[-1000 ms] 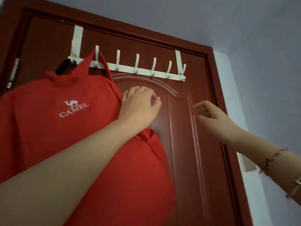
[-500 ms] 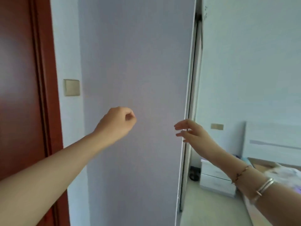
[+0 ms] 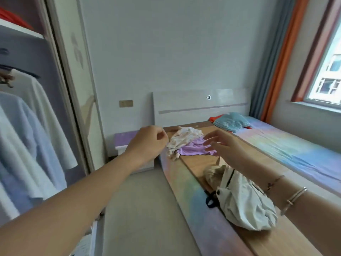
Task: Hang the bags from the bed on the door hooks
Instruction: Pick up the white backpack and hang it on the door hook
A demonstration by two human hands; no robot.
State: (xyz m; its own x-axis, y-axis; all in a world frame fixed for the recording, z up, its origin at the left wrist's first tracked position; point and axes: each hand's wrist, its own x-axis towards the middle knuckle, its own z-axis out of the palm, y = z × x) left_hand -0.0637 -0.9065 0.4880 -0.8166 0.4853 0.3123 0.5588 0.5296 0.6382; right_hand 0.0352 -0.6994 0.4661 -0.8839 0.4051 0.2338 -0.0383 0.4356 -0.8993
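Observation:
A white fabric bag [image 3: 243, 204] with a black strap lies on the near edge of the bed [image 3: 287, 150], beside a beige bundle [image 3: 214, 174]. My left hand [image 3: 147, 143] hovers in the air left of the bed, fingers loosely curled, holding nothing. Above the bed edge, my right hand [image 3: 225, 145] is held out with fingers spread and empty, just beyond the white bag. The door and its hooks are out of view.
Purple and patterned cloths [image 3: 188, 143] lie further up the bed, with a blue towel [image 3: 230, 121] near the headboard. An open wardrobe [image 3: 27, 126] with hanging shirts stands at left. A nightstand [image 3: 125, 143] sits by the bed; bare floor runs between.
The view has swung from the door with the red bag hung on it, past the wall, to the bed. Both hands stay empty and raised.

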